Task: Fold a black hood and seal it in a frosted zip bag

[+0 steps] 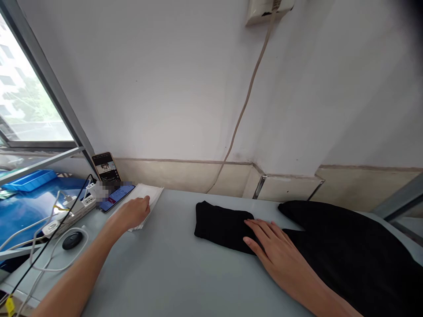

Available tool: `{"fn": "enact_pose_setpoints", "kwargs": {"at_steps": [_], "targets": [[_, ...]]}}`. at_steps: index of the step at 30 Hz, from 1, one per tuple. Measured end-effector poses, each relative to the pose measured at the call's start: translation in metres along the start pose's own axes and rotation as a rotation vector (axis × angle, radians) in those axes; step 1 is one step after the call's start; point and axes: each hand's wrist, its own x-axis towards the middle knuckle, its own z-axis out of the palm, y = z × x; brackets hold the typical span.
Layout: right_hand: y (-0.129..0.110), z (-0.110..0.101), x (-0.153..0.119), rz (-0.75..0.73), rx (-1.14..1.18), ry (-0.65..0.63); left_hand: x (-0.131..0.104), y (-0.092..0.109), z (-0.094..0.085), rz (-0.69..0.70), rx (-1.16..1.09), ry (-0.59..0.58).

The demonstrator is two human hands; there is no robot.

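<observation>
Black folded cloth [221,224]: lower centre of frame, long axis sideways, dipping slightly rightward | right hand [276,253]: nearer, open, resting upon its right end | left hand [134,213]: farther left, curled at white sheets [150,192], grasp could not be told.

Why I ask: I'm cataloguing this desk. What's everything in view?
Table: one, grey, centre
Fabric: count unclear, black, centre and right
Papers: uncountable, white, left of centre
Phones: two, dark, one flat, one propped up
Power strip: one, white, left
Cables: several, white and black, left
Round object: one, black, left
Yellow tag: one, lower left
Tray: one, blue, far left
Window: one, clear, upper left
Frame bars: several, grey, both sides
Wall: one, white, behind
Socket: one, white, top
Cord: one, beige, below socket
Left hand: one, bare, on papers
Right hand: one, bare, on fabric
</observation>
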Motion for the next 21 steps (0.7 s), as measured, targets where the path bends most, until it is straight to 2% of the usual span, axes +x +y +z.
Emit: {"fn": "enact_pose_setpoints", "kwargs": {"at_steps": [8, 11, 14, 17, 19, 21], "targets": [[-0.002, -0.001, 0.000, 0.040, 0.040, -0.048, -0.007, 0.004, -0.009, 0.018, 0.059, 0.010], [-0.001, 0.000, 0.000, 0.048, 0.056, -0.050, -0.009, 0.003, -0.015, -0.029, 0.084, 0.064], [0.000, 0.001, 0.000, 0.048, 0.065, -0.053, -0.017, 0.011, -0.027, -0.067, 0.117, 0.219], [0.000, 0.001, 0.000, 0.050, 0.055, -0.061, -0.029, 0.032, -0.032, 0.014, 0.102, 0.437], [-0.002, 0.000, 0.000, 0.021, 0.031, -0.060, -0.035, 0.052, -0.026, 0.138, 0.080, 0.560], [-0.004, -0.002, 0.000, -0.064, 0.017, -0.086, -0.037, 0.072, -0.011, 0.277, 0.085, 0.631]]}}
